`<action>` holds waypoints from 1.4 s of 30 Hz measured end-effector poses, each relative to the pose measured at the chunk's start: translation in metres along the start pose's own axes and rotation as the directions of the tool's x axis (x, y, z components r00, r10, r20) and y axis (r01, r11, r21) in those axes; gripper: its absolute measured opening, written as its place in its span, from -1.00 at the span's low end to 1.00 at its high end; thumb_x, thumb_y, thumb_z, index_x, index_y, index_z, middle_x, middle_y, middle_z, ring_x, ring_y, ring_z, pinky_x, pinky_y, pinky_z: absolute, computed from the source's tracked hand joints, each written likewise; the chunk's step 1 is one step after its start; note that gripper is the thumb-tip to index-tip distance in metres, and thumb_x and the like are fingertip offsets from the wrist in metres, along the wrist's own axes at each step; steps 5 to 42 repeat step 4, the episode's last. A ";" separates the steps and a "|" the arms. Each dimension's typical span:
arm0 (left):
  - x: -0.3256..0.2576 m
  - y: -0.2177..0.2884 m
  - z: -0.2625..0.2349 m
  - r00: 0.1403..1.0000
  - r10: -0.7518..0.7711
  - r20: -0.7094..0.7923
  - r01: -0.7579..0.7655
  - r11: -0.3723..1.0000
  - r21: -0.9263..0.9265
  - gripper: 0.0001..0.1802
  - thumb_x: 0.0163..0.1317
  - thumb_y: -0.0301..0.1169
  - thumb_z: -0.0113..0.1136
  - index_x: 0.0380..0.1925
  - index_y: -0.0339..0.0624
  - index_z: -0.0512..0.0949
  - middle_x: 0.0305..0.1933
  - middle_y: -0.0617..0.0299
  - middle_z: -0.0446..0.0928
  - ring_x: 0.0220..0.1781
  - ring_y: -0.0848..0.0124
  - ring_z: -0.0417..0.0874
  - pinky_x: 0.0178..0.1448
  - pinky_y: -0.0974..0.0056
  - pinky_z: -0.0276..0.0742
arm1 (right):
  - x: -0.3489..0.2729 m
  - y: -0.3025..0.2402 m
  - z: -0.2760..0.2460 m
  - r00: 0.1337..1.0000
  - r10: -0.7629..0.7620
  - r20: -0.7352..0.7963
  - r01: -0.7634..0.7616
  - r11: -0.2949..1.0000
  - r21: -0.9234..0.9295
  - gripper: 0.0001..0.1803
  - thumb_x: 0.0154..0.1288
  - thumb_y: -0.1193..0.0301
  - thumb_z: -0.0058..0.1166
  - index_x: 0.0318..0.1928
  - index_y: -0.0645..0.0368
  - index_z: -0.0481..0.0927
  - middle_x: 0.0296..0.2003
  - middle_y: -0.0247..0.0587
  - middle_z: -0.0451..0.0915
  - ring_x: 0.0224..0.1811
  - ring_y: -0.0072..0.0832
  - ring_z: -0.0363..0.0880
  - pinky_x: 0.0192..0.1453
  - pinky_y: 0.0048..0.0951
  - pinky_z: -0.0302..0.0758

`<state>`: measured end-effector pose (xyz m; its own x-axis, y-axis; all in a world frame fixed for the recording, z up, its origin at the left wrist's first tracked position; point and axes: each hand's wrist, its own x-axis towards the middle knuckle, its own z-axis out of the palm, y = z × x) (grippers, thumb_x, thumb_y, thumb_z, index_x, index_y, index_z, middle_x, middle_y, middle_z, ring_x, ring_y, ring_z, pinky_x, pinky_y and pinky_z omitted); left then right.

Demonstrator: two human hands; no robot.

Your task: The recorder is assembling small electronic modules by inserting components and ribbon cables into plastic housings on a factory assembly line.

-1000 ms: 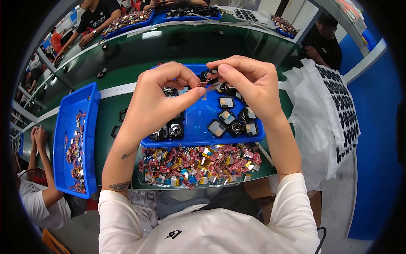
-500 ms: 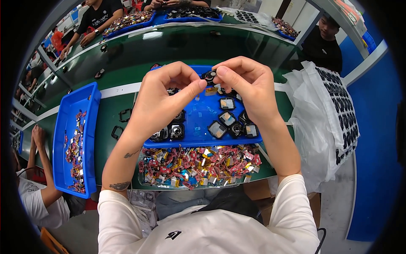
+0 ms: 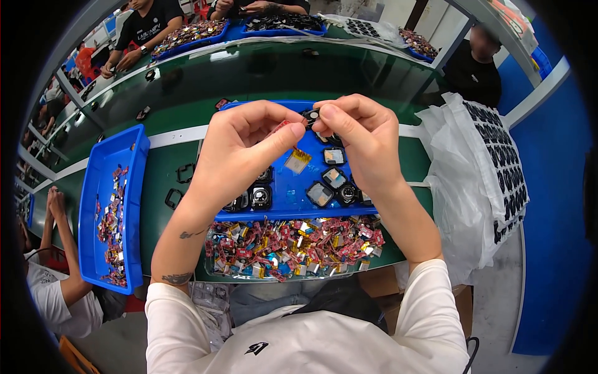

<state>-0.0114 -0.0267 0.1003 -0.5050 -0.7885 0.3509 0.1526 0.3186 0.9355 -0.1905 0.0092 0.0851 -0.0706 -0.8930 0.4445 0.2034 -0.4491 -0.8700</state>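
My left hand (image 3: 246, 146) is closed on a small red circuit board (image 3: 281, 126), largely hidden by the fingers. A silver and yellow battery cell (image 3: 298, 161) hangs below that hand, seemingly from the board. Between thumb and fingers, my right hand (image 3: 364, 140) pinches a small black part with a round face (image 3: 311, 116), close against the left fingertips. Both hands are over a blue tray (image 3: 293, 213). In the tray sit black square casings, some with round lenses (image 3: 260, 196) and some with pale backs (image 3: 320, 194).
A clear tray of red boards and battery cells (image 3: 299, 249) lies nearest me. At left stands a long blue bin (image 3: 134, 212) of similar pieces, beside black frames (image 3: 174, 198). A stack of black parts in white sheeting (image 3: 498, 162) stands right. Beyond runs a green conveyor belt (image 3: 249, 78); co-workers sit around.
Both hands have come slightly lower. The red board now shows in my left hand, and the battery cell has shifted down and left into clearer view. Pieces on the belt have moved.
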 end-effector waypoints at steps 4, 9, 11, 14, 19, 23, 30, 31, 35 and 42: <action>-0.001 -0.001 -0.003 0.998 0.031 0.056 -0.033 0.999 0.036 -0.80 0.16 -0.44 0.27 -0.26 -0.35 0.59 -0.35 0.22 0.61 -0.33 0.53 0.63 -0.17 0.49 0.52 | 0.000 0.000 -0.002 0.999 0.039 0.017 -0.039 0.998 0.051 -0.82 0.23 0.40 0.17 -0.28 0.29 0.64 -0.43 -0.17 0.65 -0.34 -0.53 0.63 -0.15 -0.56 0.54; -0.001 -0.001 -0.003 0.998 0.031 0.056 -0.033 0.999 0.036 -0.80 0.16 -0.44 0.27 -0.26 -0.35 0.59 -0.35 0.22 0.61 -0.33 0.53 0.63 -0.17 0.49 0.52 | 0.000 0.000 -0.002 0.999 0.039 0.017 -0.039 0.998 0.051 -0.82 0.23 0.40 0.17 -0.28 0.29 0.64 -0.43 -0.17 0.65 -0.34 -0.53 0.63 -0.15 -0.56 0.54; -0.001 -0.001 -0.003 0.998 0.031 0.056 -0.033 0.999 0.036 -0.80 0.16 -0.44 0.27 -0.26 -0.35 0.59 -0.35 0.22 0.61 -0.33 0.53 0.63 -0.17 0.49 0.52 | 0.000 0.000 -0.002 0.999 0.039 0.017 -0.039 0.998 0.051 -0.82 0.23 0.40 0.17 -0.28 0.29 0.64 -0.43 -0.17 0.65 -0.34 -0.53 0.63 -0.15 -0.56 0.54; -0.001 -0.001 -0.003 0.998 0.031 0.056 -0.033 0.999 0.036 -0.80 0.16 -0.44 0.27 -0.26 -0.35 0.59 -0.35 0.22 0.61 -0.33 0.53 0.63 -0.17 0.49 0.52 | 0.000 0.000 -0.002 0.999 0.039 0.017 -0.039 0.998 0.051 -0.82 0.23 0.40 0.17 -0.28 0.29 0.64 -0.43 -0.17 0.65 -0.34 -0.53 0.63 -0.15 -0.56 0.54; -0.001 -0.001 -0.003 0.998 0.031 0.056 -0.033 0.999 0.036 -0.80 0.16 -0.44 0.27 -0.26 -0.35 0.59 -0.35 0.22 0.61 -0.33 0.53 0.63 -0.17 0.49 0.52 | 0.000 0.000 -0.002 0.999 0.039 0.017 -0.039 0.998 0.051 -0.82 0.23 0.40 0.17 -0.28 0.29 0.64 -0.43 -0.17 0.65 -0.34 -0.53 0.63 -0.15 -0.56 0.54; -0.001 -0.001 -0.003 0.998 0.031 0.056 -0.033 0.999 0.036 -0.80 0.16 -0.44 0.27 -0.26 -0.35 0.59 -0.35 0.22 0.61 -0.33 0.53 0.63 -0.17 0.49 0.52 | 0.000 0.000 -0.002 0.999 0.039 0.017 -0.039 0.998 0.051 -0.82 0.23 0.40 0.17 -0.28 0.29 0.64 -0.43 -0.17 0.65 -0.34 -0.53 0.63 -0.15 -0.56 0.54; -0.001 -0.001 -0.003 0.998 0.031 0.056 -0.033 0.999 0.036 -0.80 0.16 -0.44 0.27 -0.26 -0.35 0.59 -0.35 0.22 0.61 -0.33 0.53 0.63 -0.17 0.49 0.52 | 0.000 0.000 -0.002 0.999 0.039 0.017 -0.039 0.998 0.051 -0.82 0.23 0.40 0.17 -0.28 0.29 0.64 -0.43 -0.17 0.65 -0.34 -0.53 0.63 -0.15 -0.56 0.54; -0.001 -0.001 -0.003 0.998 0.031 0.056 -0.033 0.999 0.036 -0.80 0.16 -0.44 0.27 -0.26 -0.35 0.59 -0.35 0.22 0.61 -0.33 0.53 0.63 -0.17 0.49 0.52 | 0.000 0.000 -0.002 0.999 0.039 0.017 -0.039 0.998 0.051 -0.82 0.23 0.40 0.17 -0.28 0.29 0.64 -0.43 -0.17 0.65 -0.34 -0.53 0.63 -0.15 -0.56 0.54; -0.001 -0.001 -0.003 0.998 0.031 0.056 -0.033 0.999 0.036 -0.80 0.16 -0.44 0.27 -0.26 -0.35 0.59 -0.35 0.22 0.61 -0.33 0.53 0.63 -0.17 0.49 0.52 | 0.000 0.000 -0.002 0.999 0.039 0.017 -0.039 0.998 0.051 -0.82 0.23 0.40 0.17 -0.28 0.29 0.64 -0.43 -0.17 0.65 -0.34 -0.53 0.63 -0.15 -0.56 0.54; -0.001 -0.001 -0.003 0.998 0.031 0.056 -0.033 0.999 0.036 -0.80 0.16 -0.44 0.27 -0.26 -0.35 0.59 -0.35 0.22 0.61 -0.33 0.53 0.63 -0.17 0.49 0.52 | 0.000 0.000 -0.002 0.999 0.039 0.017 -0.039 0.998 0.051 -0.82 0.23 0.40 0.17 -0.28 0.29 0.64 -0.43 -0.17 0.65 -0.34 -0.53 0.63 -0.15 -0.56 0.54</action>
